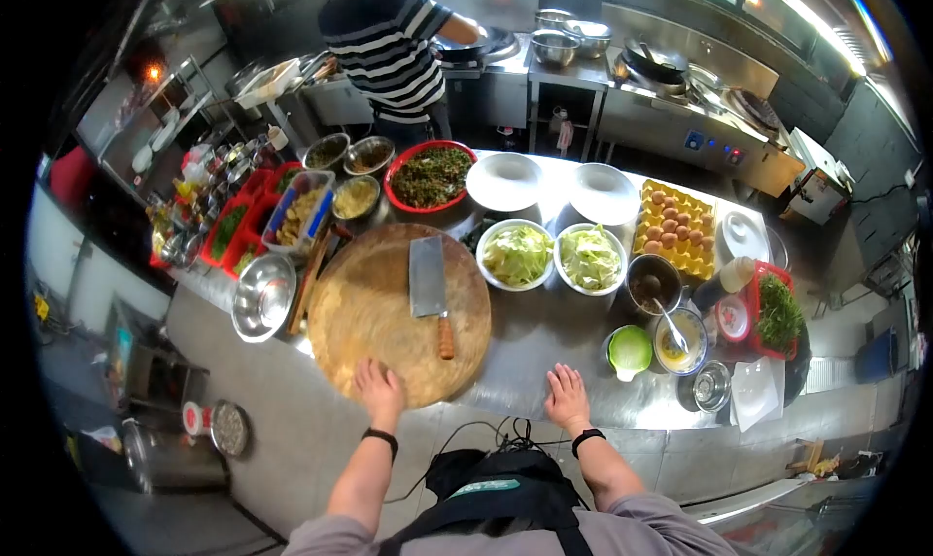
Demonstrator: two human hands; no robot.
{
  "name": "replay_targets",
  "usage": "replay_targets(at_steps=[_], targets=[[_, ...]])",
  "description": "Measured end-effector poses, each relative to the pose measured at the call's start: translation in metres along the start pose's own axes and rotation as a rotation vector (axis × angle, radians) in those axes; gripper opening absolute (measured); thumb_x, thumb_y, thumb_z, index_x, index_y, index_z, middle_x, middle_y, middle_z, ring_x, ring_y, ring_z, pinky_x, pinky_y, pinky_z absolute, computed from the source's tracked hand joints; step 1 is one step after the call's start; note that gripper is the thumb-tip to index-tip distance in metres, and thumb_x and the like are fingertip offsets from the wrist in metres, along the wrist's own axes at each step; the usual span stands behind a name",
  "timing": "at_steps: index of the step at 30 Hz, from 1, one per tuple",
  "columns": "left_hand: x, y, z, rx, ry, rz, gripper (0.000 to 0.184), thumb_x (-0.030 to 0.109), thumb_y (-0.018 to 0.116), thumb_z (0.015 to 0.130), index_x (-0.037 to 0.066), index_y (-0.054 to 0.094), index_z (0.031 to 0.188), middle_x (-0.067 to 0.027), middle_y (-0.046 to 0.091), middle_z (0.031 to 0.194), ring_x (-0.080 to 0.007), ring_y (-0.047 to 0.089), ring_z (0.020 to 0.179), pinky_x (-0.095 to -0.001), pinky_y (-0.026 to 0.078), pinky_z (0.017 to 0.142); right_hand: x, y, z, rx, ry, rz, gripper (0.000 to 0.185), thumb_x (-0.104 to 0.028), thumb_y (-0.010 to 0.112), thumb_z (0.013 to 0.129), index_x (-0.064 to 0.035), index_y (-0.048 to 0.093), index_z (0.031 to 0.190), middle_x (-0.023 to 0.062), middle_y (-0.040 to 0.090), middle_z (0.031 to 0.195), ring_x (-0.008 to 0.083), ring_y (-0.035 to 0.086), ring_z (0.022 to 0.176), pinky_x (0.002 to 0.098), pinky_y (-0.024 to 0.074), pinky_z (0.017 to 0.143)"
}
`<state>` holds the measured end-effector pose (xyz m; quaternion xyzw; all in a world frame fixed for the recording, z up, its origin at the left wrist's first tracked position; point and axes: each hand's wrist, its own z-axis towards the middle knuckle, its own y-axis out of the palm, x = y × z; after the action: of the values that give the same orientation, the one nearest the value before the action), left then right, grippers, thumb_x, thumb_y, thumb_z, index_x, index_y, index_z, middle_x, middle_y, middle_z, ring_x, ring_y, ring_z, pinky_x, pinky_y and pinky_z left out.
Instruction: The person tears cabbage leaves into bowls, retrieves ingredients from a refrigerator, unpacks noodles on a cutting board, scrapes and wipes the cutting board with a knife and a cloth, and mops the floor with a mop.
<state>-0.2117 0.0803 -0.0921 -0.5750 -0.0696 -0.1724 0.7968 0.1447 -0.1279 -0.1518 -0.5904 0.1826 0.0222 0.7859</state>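
My left hand (379,389) rests with its fingers apart on the near edge of a round wooden chopping board (340,294); it holds nothing. A cleaver (427,279) lies flat on the board, its wooden handle toward me, not touched. My right hand (567,398) lies on the near edge of the steel table (515,362), fingers spread and nothing in them. Beyond it stand two white bowls of cut cabbage (518,255) (590,259). A green bowl (630,352) is to the right of that hand, beside a bowl with yellowish liquid and a spoon (679,342).
Past the board are a red basin of chopped greens (430,176), white plates (504,181) and a yellow egg tray (674,228). A steel bowl (263,298) stands left, a red basket of greens (777,311) right. Another person (384,51) works at the stove.
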Motion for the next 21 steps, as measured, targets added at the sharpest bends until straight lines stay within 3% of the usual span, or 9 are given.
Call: replay_targets(at_steps=[21], targets=[[0.0004, -0.0024, -0.0002, -0.001, 0.000, 0.020, 0.044, 0.022, 0.060, 0.083, 0.002, 0.052, 0.121, -0.0174, 0.047, 0.136, -0.0367, 0.037, 0.131, -0.0528, 0.024, 0.111, -0.0029, -0.0043, 0.0007, 0.003, -0.006, 0.007, 0.052, -0.016, 0.057, 0.075, -0.0090, 0.054, 0.126, 0.0125, 0.046, 0.139, 0.0301, 0.039, 0.132, 0.0472, 0.0281, 0.114]])
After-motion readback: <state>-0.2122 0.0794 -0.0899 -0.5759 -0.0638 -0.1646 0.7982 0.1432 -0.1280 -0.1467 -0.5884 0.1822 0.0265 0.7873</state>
